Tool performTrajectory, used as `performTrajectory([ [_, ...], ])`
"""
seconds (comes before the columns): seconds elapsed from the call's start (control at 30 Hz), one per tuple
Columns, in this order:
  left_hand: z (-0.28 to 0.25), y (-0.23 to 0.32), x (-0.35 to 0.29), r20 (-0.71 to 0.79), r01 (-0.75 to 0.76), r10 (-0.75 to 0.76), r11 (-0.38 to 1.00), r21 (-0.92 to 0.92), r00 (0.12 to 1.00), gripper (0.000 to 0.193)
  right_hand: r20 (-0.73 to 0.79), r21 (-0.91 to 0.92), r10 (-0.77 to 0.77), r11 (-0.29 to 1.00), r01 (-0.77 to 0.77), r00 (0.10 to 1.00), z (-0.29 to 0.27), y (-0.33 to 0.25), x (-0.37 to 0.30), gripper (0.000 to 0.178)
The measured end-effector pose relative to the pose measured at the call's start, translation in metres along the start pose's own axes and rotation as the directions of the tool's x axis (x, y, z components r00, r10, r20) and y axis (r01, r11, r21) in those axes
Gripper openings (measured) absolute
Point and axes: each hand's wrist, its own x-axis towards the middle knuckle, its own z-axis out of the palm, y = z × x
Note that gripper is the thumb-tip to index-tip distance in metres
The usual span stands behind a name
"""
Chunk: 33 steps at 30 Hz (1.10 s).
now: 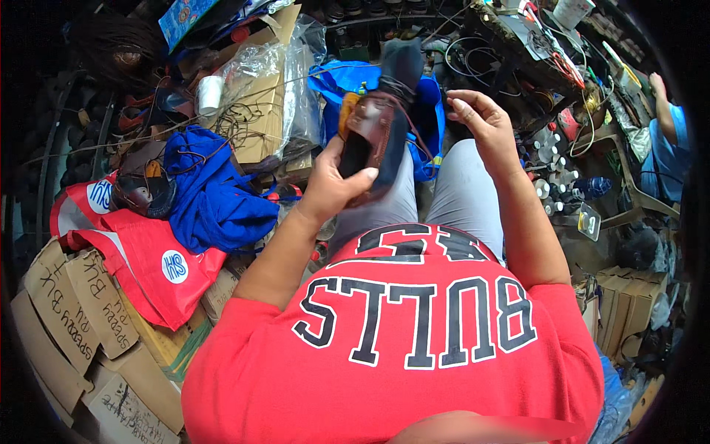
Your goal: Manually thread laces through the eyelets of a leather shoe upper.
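Observation:
My left hand (336, 181) grips a brown leather shoe (373, 118) above my lap, with fingers and thumb around its heel end. The shoe is tilted, its dark opening partly showing, and blurred by motion. A brown lace or cord loops off its right side. An orange-yellow patch shows at its left edge. To the right of the shoe, my right hand (484, 126) is raised apart from it. Its thumb and forefinger are pinched together at a small dark thing too fine to make out. A similar shoe (148, 189) lies at the left beside blue cloth.
Blue cloth (211, 185) and a red plastic bag (148, 251) lie at left, above cardboard boxes (81, 311). A white cup (210, 95) stands by a carton. Beyond my knees sits a blue bag (344, 78). Several small bottles (547, 148) and another person's arm (665, 111) are at right.

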Motion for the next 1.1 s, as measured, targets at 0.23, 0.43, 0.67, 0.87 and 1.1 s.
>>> performTrajectory([
  [0.23, -0.021, -0.017, 0.006, 0.231, -0.309, 0.402, 0.139, 0.941, 0.886, 0.04, -0.199, -0.096, -0.055, 0.995, 0.036, 0.978, -0.021, 0.013, -0.007, 0.02],
  [0.43, -0.017, -0.049, -0.009, 0.229, -0.273, 0.388, 0.06, 0.96, 0.893, 0.042, 0.01, -0.472, -0.109, 0.876, 0.101, 0.994, -0.007, 0.019, -0.016, 0.014],
  [0.67, -0.018, -0.053, -0.006, 0.238, -0.3, 0.409, 0.095, 0.949, 0.881, 0.04, 0.421, -0.667, -0.186, 0.6, 0.442, 0.888, 0.028, 0.036, -0.012, 0.024],
  [0.87, -0.021, -0.054, -0.006, 0.27, -0.313, 0.416, 0.039, 0.949, 0.869, 0.028, 0.472, -0.764, -0.141, 0.427, 0.484, 0.87, 0.045, 0.053, -0.002, 0.025],
  [1.1, -0.024, -0.048, -0.001, 0.342, -0.379, 0.39, 0.019, 0.925, 0.855, 0.029, 0.525, -0.741, -0.09, 0.441, 0.507, 0.846, 0.049, 0.065, 0.015, 0.014],
])
